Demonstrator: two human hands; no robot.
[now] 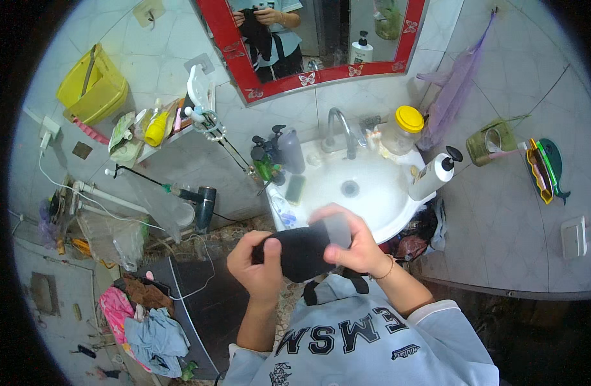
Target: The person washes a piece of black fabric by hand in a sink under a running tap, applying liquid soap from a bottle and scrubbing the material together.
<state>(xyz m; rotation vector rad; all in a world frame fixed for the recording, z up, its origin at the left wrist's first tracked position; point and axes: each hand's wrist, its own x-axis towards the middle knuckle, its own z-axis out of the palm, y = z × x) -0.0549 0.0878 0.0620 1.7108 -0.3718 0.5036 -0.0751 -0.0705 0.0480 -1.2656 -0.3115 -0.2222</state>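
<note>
Stretched between my hands is a folded black cloth point(298, 253), with a pale grey section at its right end. My left hand point(257, 265) pinches its left end, thumb on top. The other end is gripped by my right hand point(356, 246), which has its thumb over the edge and a thin bracelet at the wrist. Beyond the cloth is a white washbasin point(375, 205) with a chrome faucet point(341, 130). In the red-framed mirror point(300, 79), dark fabric hangs below the reflected hands. What kind of cloth item it is, I cannot tell.
Around the basin stand a white pump bottle point(430, 178), a yellow-lidded jar point(404, 132) and several dark pump bottles point(266, 157). A hair dryer point(205, 207) hangs on the left, near a white cable point(100, 198). Clothes point(155, 337) lie piled at lower left.
</note>
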